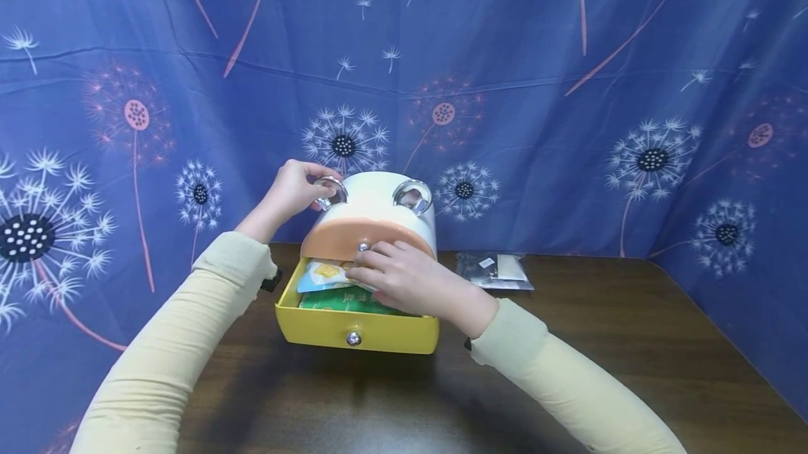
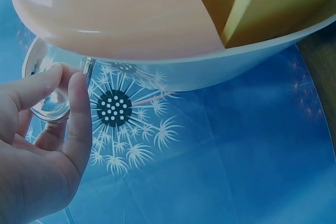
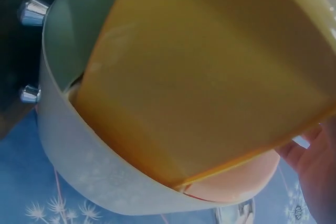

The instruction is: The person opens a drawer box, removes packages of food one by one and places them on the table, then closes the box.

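Observation:
A white rounded desktop drawer box (image 1: 375, 194) stands on the table, with two shiny silver rings on top and a peach upper drawer front (image 1: 334, 235). My left hand (image 1: 293, 191) pinches the left silver ring (image 2: 52, 109) between thumb and fingers. Below, the yellow drawer (image 1: 398, 333) is pulled out. Inside it lie a green packet (image 1: 334, 299) and, on top, a light-blue and white packet (image 1: 312, 281). My right hand (image 1: 410, 278) reaches over the drawer and pinches the right end of the light-blue packet. From the right wrist, the yellow drawer hides most of that hand.
Behind the box on the right, a clear plastic bag (image 1: 495, 271) with a white piece inside lies on the brown wooden table (image 1: 581, 349). Blue dandelion-print cloth (image 1: 524, 131) hangs around the table's back and sides. Silver feet (image 3: 33, 12) show under the box.

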`<state>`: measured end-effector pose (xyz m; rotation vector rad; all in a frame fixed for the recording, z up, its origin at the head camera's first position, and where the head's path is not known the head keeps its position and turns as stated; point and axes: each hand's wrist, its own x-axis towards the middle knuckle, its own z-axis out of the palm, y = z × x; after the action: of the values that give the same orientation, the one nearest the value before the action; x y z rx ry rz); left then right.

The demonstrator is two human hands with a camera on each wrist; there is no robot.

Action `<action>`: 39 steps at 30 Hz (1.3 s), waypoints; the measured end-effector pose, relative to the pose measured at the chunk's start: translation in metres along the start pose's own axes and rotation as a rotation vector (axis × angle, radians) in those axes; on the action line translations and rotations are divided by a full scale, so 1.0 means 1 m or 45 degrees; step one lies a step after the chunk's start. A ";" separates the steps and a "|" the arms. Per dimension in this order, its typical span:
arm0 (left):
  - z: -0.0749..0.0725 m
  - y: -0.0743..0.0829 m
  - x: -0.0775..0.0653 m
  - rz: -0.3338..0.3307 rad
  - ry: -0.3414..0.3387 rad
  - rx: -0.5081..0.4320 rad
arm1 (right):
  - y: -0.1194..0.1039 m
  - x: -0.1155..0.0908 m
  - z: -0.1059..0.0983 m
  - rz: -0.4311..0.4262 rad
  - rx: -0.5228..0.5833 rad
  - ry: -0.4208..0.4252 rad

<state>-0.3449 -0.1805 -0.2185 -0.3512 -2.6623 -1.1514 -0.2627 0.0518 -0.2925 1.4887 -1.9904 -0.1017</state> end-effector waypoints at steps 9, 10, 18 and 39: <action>0.000 -0.001 0.001 0.002 -0.006 -0.025 | 0.000 0.002 0.010 0.007 -0.019 -0.168; -0.001 -0.001 0.001 0.003 -0.010 -0.025 | 0.000 0.002 0.011 0.008 -0.030 -0.185; -0.003 0.001 0.000 0.004 -0.033 -0.022 | -0.001 0.003 0.017 0.003 -0.053 -0.222; -0.002 -0.001 0.002 0.019 -0.023 -0.003 | -0.003 0.011 0.023 -0.050 -0.135 -0.308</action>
<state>-0.3470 -0.1827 -0.2172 -0.3834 -2.6697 -1.1520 -0.2743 0.0344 -0.3073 1.5058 -2.1077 -0.4151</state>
